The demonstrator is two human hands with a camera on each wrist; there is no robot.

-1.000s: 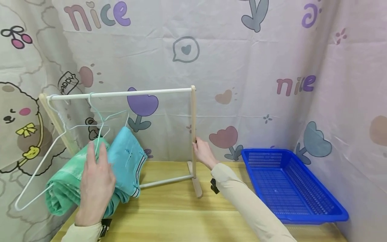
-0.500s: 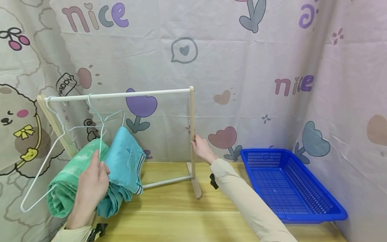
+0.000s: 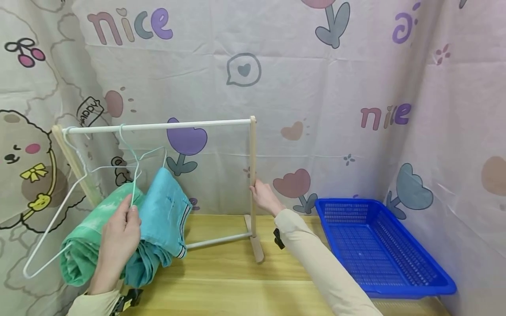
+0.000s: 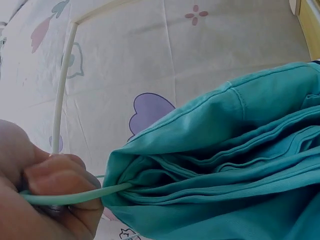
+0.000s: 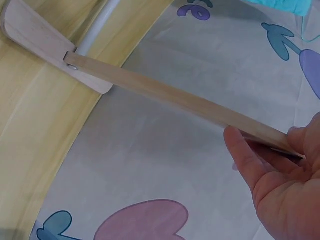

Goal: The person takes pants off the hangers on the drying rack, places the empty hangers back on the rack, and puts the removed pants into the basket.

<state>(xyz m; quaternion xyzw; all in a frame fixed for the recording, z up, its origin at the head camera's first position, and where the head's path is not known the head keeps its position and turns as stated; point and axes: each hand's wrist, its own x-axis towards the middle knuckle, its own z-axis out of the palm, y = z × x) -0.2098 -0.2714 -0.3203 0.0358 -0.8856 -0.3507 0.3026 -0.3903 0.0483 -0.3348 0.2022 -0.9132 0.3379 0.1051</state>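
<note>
My left hand (image 3: pixel 120 237) pinches the mint-green wire hanger (image 3: pixel 136 175) on its near side, fingers curled round the wire in the left wrist view. Over this hanger, which hooks on the rack's white top bar (image 3: pixel 189 124), hang folded turquoise trousers (image 3: pixel 164 215) with a striped edge. My right hand (image 3: pixel 265 197) grips the rack's right wooden post (image 3: pixel 253 162), thumb and fingers on either side of it in the right wrist view. Left of the trousers, a rolled green tie-dye garment (image 3: pixel 84 241) hangs on a white hanger (image 3: pixel 51 224).
A blue plastic basket (image 3: pixel 379 245) stands at the right of the wooden table (image 3: pixel 221 281). Behind everything hangs a printed curtain (image 3: pixel 316 87). The rack's lower rail (image 3: pixel 217 240) and foot (image 3: pixel 257 250) lie close to the tabletop.
My left hand came down from in front of the garments with fingers spread and took hold of the mint-green hanger's wire. The right hand has stayed on the post.
</note>
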